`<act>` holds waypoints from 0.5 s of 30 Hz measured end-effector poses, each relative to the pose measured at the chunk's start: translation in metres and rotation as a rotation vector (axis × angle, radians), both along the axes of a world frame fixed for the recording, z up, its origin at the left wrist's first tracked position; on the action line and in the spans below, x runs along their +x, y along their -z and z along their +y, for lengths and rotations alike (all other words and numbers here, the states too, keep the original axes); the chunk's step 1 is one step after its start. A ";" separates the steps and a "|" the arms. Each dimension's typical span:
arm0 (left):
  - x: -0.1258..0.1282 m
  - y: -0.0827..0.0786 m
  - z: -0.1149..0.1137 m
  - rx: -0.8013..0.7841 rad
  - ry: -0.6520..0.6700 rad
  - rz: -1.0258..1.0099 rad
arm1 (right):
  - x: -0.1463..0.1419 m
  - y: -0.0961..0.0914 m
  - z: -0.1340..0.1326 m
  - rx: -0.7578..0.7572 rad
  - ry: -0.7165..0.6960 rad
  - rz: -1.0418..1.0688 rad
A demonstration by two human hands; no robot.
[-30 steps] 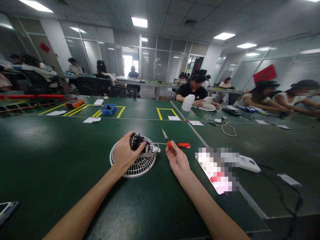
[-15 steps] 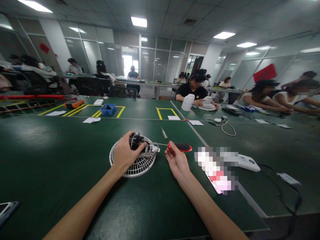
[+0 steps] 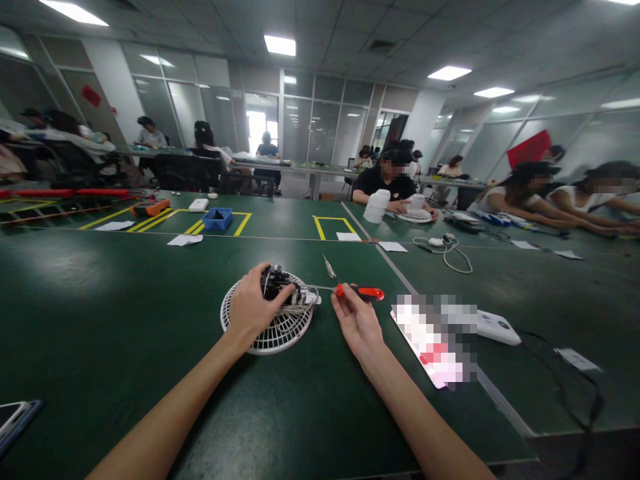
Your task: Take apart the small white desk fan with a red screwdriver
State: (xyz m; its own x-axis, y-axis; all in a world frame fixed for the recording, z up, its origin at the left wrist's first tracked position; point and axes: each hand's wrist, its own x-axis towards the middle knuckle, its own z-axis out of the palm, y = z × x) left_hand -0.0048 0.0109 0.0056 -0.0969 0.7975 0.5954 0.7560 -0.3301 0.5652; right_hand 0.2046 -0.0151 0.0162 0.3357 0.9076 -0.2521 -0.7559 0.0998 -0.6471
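Observation:
A round white fan grille (image 3: 280, 341) lies on the green table, bearing a black fan motor (image 3: 273, 283) with pale wires bunched at its right side. My left hand (image 3: 254, 301) is closed around the motor, thumb across its front. Between the fingertips of my right hand (image 3: 356, 319) is a red-and-black screwdriver (image 3: 371, 293). Its shaft points left, and the tip reaches the white parts and wires on the motor's right side; the exact contact point is too small to make out. A second, small screwdriver (image 3: 329, 268) with a clear handle lies just beyond.
A lit phone (image 3: 425, 357), partly blurred out, lies right of my right hand, near a white device (image 3: 495, 327) with a black cable. Farther off are a blue bin (image 3: 217, 220), paper slips (image 3: 185, 240) and a coiled white cord (image 3: 457, 260). A co-worker (image 3: 387, 180) sits opposite.
The screwdriver's handle has turned about its axis, showing more red now. My right hand's fingers have shifted slightly with it; my left hand keeps its hold on the motor.

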 end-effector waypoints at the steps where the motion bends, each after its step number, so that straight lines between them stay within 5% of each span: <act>1: 0.000 0.000 0.000 0.000 0.001 0.000 | -0.001 0.000 0.000 -0.018 0.000 -0.003; 15: 0.000 -0.001 -0.001 0.002 0.007 -0.007 | 0.004 -0.001 0.003 0.004 -0.011 0.016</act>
State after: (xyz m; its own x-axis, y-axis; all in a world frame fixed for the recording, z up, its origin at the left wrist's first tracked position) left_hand -0.0050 0.0103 0.0063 -0.0955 0.7968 0.5966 0.7497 -0.3368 0.5697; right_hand 0.2087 -0.0126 0.0167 0.3213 0.9123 -0.2539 -0.7671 0.0936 -0.6346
